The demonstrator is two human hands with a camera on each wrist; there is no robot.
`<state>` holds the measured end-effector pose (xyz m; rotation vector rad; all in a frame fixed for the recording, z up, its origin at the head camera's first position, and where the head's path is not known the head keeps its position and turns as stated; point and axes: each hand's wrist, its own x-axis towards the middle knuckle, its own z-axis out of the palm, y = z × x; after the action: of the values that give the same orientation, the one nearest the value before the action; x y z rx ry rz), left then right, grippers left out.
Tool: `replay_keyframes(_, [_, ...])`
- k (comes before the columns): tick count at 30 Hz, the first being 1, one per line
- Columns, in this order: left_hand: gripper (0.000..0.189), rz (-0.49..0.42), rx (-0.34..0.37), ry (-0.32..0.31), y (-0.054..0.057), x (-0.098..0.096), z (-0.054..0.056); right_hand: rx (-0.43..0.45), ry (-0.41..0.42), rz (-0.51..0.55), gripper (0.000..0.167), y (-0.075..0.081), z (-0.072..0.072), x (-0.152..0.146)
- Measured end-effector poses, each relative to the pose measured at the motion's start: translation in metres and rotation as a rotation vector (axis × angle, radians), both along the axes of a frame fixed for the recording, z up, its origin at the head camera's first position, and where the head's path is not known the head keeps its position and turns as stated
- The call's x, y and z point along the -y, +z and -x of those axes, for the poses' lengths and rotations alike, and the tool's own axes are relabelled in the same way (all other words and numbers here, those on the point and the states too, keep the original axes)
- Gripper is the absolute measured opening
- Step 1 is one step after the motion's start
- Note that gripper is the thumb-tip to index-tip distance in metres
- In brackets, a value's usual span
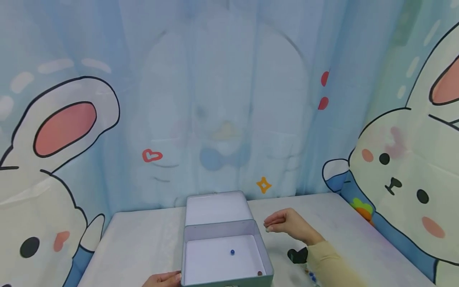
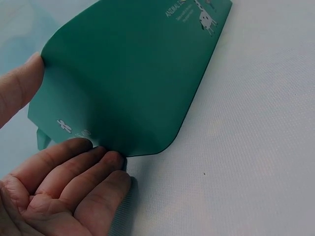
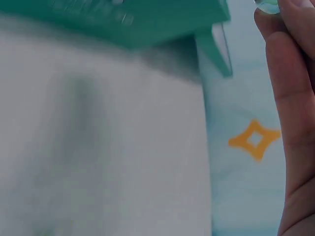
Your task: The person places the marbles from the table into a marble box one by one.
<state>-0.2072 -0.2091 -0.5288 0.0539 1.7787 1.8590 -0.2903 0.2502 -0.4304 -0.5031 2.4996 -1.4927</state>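
Note:
A green tin box (image 1: 229, 255) with a pale inside stands in the middle of the table, its lid (image 1: 216, 209) folded back behind it. In it lie a small blue ball (image 1: 232, 252) and a brown one (image 1: 259, 273) near the right front corner. My left hand (image 1: 165, 279) holds the box's left front corner; in the left wrist view its thumb and fingers lie at opposite edges of the green wall (image 2: 128, 78). Right of the box, above the table, my right hand (image 1: 287, 225) pinches a pale green glassy marble (image 3: 268, 5), only partly visible at the right wrist view's top edge.
A black heart-shaped or pouch-like object (image 1: 297, 255) lies beside my right forearm. Several small blue and brown pieces (image 1: 312, 276) lie near it, partly covered by the sleeve. A blue curtain (image 1: 222, 99) with cartoon rabbits hangs behind the white table (image 1: 147, 235).

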Motion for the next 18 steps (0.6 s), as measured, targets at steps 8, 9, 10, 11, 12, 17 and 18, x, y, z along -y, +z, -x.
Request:
replay_keyframes(8, [0.077, 0.051, -0.041, -0.02, 0.006, 0.001, 0.001, -0.077, 0.141, -0.082, 0.02, 0.015, 0.013, 0.065])
replay_keyframes(9, [0.078, 0.061, -0.055, -0.02, 0.008, 0.001, 0.001, -0.085, 0.165, -0.109, 0.018, 0.017, 0.013, 0.075])
replay_keyframes(10, [0.079, 0.068, -0.063, -0.02, 0.009, 0.0, 0.001, -0.09, 0.185, -0.136, 0.015, 0.018, 0.013, 0.086])
replay_keyframes(11, [0.079, 0.076, -0.074, -0.018, 0.009, 0.0, 0.001, -0.089, 0.201, -0.165, 0.014, 0.019, 0.013, 0.096])
replay_keyframes(12, [0.078, 0.081, -0.08, -0.015, 0.01, -0.001, 0.001, -0.088, 0.212, -0.2, 0.012, 0.019, 0.013, 0.106])
replay_keyframes(17, [0.073, 0.073, -0.051, -0.001, 0.01, -0.004, -0.001, -0.082, 0.253, -0.427, 0.015, 0.014, 0.005, 0.147])
replay_keyframes(18, [0.072, 0.069, -0.044, 0.0, 0.01, -0.005, -0.001, -0.089, 0.256, -0.478, 0.016, 0.013, 0.004, 0.152])
